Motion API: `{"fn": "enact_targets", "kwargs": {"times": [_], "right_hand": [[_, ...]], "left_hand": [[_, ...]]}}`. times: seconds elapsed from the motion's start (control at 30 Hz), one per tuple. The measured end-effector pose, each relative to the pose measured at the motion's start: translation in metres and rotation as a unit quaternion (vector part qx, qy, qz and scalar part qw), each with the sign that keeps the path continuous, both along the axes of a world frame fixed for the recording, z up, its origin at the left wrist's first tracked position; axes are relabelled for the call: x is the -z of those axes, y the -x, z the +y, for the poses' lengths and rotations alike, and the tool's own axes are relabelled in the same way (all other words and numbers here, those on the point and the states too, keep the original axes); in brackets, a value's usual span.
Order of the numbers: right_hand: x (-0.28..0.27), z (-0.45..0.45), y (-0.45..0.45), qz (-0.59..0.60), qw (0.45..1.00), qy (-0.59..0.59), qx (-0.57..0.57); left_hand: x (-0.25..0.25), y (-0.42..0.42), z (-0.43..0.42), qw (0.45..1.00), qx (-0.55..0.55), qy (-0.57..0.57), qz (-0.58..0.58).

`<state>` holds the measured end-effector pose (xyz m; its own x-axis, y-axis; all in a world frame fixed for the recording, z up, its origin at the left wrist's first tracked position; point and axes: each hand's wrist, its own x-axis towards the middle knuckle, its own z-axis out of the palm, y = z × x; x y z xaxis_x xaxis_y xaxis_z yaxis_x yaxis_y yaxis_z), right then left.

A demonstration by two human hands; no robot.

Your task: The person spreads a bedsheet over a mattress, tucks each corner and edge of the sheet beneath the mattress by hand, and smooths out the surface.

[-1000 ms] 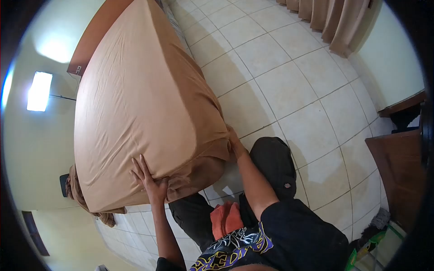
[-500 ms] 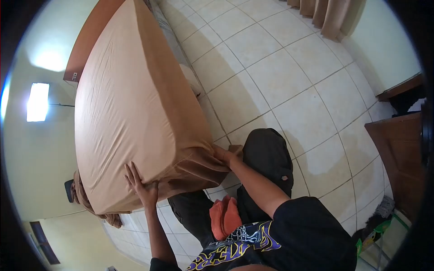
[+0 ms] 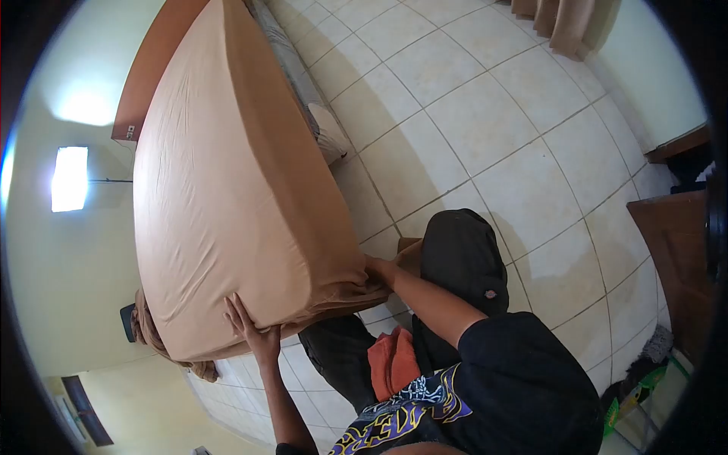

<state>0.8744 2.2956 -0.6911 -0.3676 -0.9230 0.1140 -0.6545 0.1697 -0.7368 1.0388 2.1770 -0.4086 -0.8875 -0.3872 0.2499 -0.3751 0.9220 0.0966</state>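
A tan bed sheet (image 3: pixel 220 205) covers the mattress, drawn mostly smooth with fine creases on top. My left hand (image 3: pixel 254 332) lies on the sheet near the mattress's front edge, fingers spread flat and thumb along the edge. At the near right corner, my right hand (image 3: pixel 379 271) grips the sheet low on the side, where it bunches into folds. Its fingertips are partly hidden by the cloth. An orange-red cloth (image 3: pixel 394 364) rests against my body between my dark-trousered knees.
A brown headboard (image 3: pixel 144 83) stands at the far end. Greyish bedding (image 3: pixel 292 72) lies low along the bed's right side. Brown cloth (image 3: pixel 144 322) hangs by the left corner. Pale floor tiles (image 3: pixel 485 129) extend right, toward a wooden door (image 3: pixel 675 250) and a curtain (image 3: pixel 572 26).
The hanging front part of the sheet has been drawn up and in under the mattress edge near my right hand. My left hand stays flat on top. The view has shifted slightly.
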Motion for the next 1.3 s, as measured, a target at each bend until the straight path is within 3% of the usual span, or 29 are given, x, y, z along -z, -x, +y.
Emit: {"fn": "enact_targets", "kwargs": {"times": [0.1, 0.27, 0.33, 0.37, 0.4, 0.43, 0.47, 0.5, 0.53, 0.6, 0.63, 0.7, 0.77, 0.83, 0.93, 1.03, 1.1, 1.17, 1.23, 1.3], "right_hand": [[0.026, 0.048, -0.028, -0.052, 0.998, 0.017, 0.008], [0.028, 0.051, -0.009, -0.133, 0.990, 0.035, 0.028], [0.029, 0.040, 0.000, -0.164, 0.984, 0.052, 0.038], [0.026, 0.031, 0.004, -0.177, 0.981, 0.063, 0.047], [0.027, 0.029, 0.007, -0.191, 0.977, 0.075, 0.058], [0.031, 0.033, 0.009, -0.205, 0.973, 0.085, 0.067], [0.033, 0.030, 0.017, -0.219, 0.969, 0.092, 0.073], [0.035, 0.033, 0.010, -0.239, 0.964, 0.093, 0.075], [0.020, 0.048, 0.016, -0.225, 0.970, 0.012, 0.086], [-0.006, 0.071, 0.039, -0.198, 0.961, -0.155, 0.114], [-0.007, 0.075, 0.045, -0.182, 0.946, -0.238, 0.127], [-0.014, 0.082, 0.064, -0.374, 0.848, -0.161, 0.339], [-0.019, 0.078, 0.077, -0.387, 0.774, 0.116, 0.488], [-0.018, 0.051, 0.122, -0.482, 0.703, 0.185, 0.490], [-0.052, 0.026, 0.180, -0.558, 0.707, 0.166, 0.401], [-0.051, -0.005, 0.218, -0.582, 0.704, 0.189, 0.360], [-0.050, -0.017, 0.225, -0.649, 0.672, 0.219, 0.281], [-0.046, -0.031, 0.219, -0.712, 0.632, 0.234, 0.195], [-0.056, -0.033, 0.211, -0.738, 0.612, 0.243, 0.150], [-0.081, -0.020, 0.201, -0.806, 0.459, 0.367, 0.069]], "left_hand": [[-0.002, -0.001, -0.002, 1.000, -0.006, 0.001, 0.002], [0.006, -0.004, 0.009, 0.998, -0.060, 0.002, -0.013], [0.051, -0.037, -0.008, 0.973, -0.131, -0.057, 0.184], [0.071, -0.045, -0.001, 0.966, -0.173, 0.067, 0.178], [0.084, -0.032, 0.036, 0.905, -0.209, -0.083, 0.361], [0.098, -0.026, 0.057, 0.783, -0.176, -0.399, 0.443], [0.111, -0.023, 0.071, 0.564, -0.124, -0.668, 0.470], [0.123, -0.018, 0.077, 0.536, -0.140, -0.705, 0.444], [0.141, -0.010, 0.078, 0.505, -0.159, -0.740, 0.415], [0.175, 0.000, 0.059, 0.366, -0.147, -0.812, 0.430], [0.169, 0.007, 0.069, 0.367, -0.159, -0.811, 0.427], [0.143, 0.030, 0.097, 0.340, -0.190, -0.796, 0.463], [0.130, 0.032, 0.107, 0.346, -0.175, -0.811, 0.438], [0.132, 0.034, 0.111, 0.352, -0.151, -0.825, 0.415], [0.140, 0.033, 0.113, 0.336, -0.099, -0.853, 0.387], [0.144, 0.036, 0.114, 0.316, -0.148, -0.849, 0.398], [0.151, 0.030, 0.106, 0.257, -0.139, -0.865, 0.408], [0.144, 0.032, 0.112, 0.262, -0.138, -0.863, 0.409], [0.139, 0.033, 0.113, 0.305, -0.116, -0.857, 0.399], [0.133, 0.031, 0.109, 0.285, -0.119, -0.862, 0.402]]}}
